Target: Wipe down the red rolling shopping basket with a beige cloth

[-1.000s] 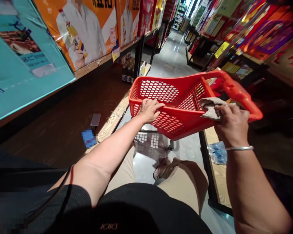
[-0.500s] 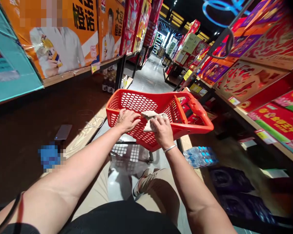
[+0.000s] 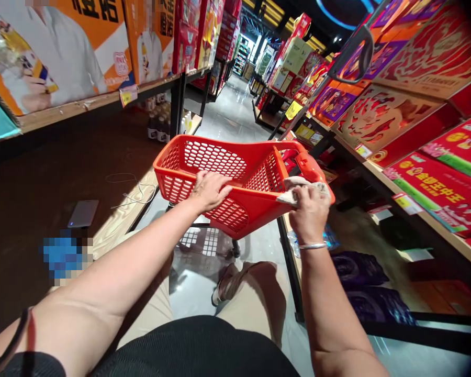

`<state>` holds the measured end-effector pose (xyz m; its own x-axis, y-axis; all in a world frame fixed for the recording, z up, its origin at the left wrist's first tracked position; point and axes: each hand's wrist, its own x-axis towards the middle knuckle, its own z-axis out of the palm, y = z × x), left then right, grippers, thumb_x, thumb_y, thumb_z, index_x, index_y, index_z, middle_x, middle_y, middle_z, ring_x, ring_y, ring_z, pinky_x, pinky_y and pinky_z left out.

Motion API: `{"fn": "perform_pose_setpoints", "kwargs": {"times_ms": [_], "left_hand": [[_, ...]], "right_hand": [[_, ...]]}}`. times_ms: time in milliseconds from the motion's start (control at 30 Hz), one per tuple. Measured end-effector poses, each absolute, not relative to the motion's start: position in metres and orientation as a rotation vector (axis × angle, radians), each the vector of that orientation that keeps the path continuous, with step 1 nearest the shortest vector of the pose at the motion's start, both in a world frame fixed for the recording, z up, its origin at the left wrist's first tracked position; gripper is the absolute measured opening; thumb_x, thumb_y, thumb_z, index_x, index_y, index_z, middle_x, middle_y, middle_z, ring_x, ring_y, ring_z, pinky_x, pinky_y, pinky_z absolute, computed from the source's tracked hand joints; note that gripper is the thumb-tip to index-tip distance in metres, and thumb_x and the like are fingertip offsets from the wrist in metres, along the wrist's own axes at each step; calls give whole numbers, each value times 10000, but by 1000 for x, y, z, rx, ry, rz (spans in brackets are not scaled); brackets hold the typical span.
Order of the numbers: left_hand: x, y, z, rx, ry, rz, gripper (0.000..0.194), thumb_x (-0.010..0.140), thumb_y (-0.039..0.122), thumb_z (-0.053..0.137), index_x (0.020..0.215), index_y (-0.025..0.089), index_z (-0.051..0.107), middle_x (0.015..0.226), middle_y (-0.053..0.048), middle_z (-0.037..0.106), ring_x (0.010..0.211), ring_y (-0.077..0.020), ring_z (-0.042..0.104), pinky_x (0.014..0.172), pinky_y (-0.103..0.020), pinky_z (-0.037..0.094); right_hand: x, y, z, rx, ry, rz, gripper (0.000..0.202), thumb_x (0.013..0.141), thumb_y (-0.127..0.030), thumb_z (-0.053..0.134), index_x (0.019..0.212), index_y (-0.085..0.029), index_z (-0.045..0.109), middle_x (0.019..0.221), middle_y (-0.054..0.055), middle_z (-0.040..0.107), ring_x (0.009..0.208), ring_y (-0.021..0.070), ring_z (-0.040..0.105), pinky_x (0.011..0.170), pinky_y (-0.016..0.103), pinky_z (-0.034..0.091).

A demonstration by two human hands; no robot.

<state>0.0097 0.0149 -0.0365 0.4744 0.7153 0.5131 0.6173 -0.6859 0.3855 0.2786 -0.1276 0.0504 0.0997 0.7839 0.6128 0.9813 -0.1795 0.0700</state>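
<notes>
A red plastic shopping cart (image 3: 255, 201) with lattice walls stands crosswise in front of me, its basket holding nothing visible. My left hand (image 3: 211, 189) curls over the near rim, fingers bent down toward the inside. Under my right hand (image 3: 310, 207) is a whitish cleaning cloth (image 3: 296, 181), pressed onto the rim at the cart's right end, beside the handle (image 3: 312, 167). A silver bangle circles my right wrist. The palm hides part of the cloth.
Shelves of boxed goods line both sides: orange cartons (image 3: 110, 47) at left, red boxes (image 3: 432, 183) at right. A tiled aisle (image 3: 230, 107) runs away between them. A power bank (image 3: 83, 213) and white cable (image 3: 141, 193) lie at lower left.
My right hand has slid the cloth rightward along the near rim to the handle end. My left hand stays on the rim. The view has shifted slightly.
</notes>
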Motion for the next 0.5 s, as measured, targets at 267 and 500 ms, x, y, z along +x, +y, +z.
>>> {"fn": "perform_pose_setpoints", "kwargs": {"times_ms": [267,500], "left_hand": [[16,27,-45,2584,1102,887,353,1022,369,384,1185,273,682,1110,-56,728,1046,-258,609,945,-462,326],[9,31,-43,2586,1067,829,367,1012,380,383,1197,260,677,1130,-60,723,1064,-255,605,956,-453,316]], "right_hand": [[215,-84,-44,-1523,-1816,-814,275,925,-161,585,1120,-299,722,1228,54,623,1196,264,445,1117,493,381],[215,-98,-117,-1736,-2008,-699,234,959,-177,582,1041,-305,760,1196,62,636,1059,238,442,988,402,443]]}}
